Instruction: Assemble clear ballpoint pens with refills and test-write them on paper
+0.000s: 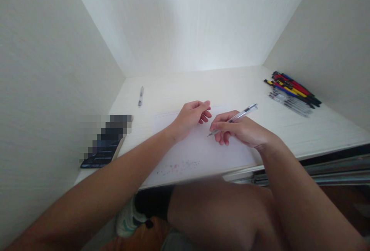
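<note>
My right hand (241, 129) is closed around a clear-barrelled pen (245, 111), its tip slanting down to the left above a white sheet of paper (202, 150). Whether the tip touches the sheet I cannot tell. To the left, my left hand (195, 115) rests over the upper part of the same sheet, holding nothing, its fingers loosely bent and apart from the thumb. Small coloured marks show along the sheet's near edge, and a faint line of writing runs near its top left, partly hidden by my left hand and forearm.
Several coloured pens (297, 89) and several clear pens (291, 104) lie in a pile at the right. A single clear pen (140, 96) lies at the back left. A dark, partly blurred object (101, 154) sits at the left edge. Walls enclose the white desk (231, 85).
</note>
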The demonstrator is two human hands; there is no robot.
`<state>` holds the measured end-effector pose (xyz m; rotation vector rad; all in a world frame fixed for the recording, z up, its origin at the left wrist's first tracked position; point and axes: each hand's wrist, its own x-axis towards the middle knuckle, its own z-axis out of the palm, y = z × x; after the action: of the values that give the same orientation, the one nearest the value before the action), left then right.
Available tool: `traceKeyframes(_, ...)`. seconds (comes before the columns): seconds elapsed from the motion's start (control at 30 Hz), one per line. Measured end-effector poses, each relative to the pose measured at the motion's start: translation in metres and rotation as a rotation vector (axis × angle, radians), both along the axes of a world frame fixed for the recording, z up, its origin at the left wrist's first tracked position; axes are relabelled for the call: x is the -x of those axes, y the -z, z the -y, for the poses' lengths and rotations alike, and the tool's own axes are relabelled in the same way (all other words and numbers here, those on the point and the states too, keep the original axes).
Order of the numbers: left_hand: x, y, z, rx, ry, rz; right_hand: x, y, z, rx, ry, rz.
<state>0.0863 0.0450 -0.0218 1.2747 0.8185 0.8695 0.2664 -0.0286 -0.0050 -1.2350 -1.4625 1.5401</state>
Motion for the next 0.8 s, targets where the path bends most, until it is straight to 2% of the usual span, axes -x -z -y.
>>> traceKeyframes(0.23, 0.000, -0.003, 0.001, -0.066, -0.004, -0.093, 0.009, 0.018, -0.004, -0.061, 0.193, -0.055)
traceKeyframes(0.3, 0.000, -0.002, 0.000, -0.148, -0.013, -0.160, 0.009, 0.019, -0.003, -0.076, 0.226, -0.012)
traceKeyframes(0.5, 0.002, 0.009, -0.004, -0.576, 0.003, -0.401, 0.010, 0.025, -0.002, -0.156, 0.252, 0.098)
traceKeyframes(0.8, 0.003, 0.014, -0.009, -0.715, 0.123, -0.529, 0.013, 0.019, 0.008, -0.237, 0.387, 0.089)
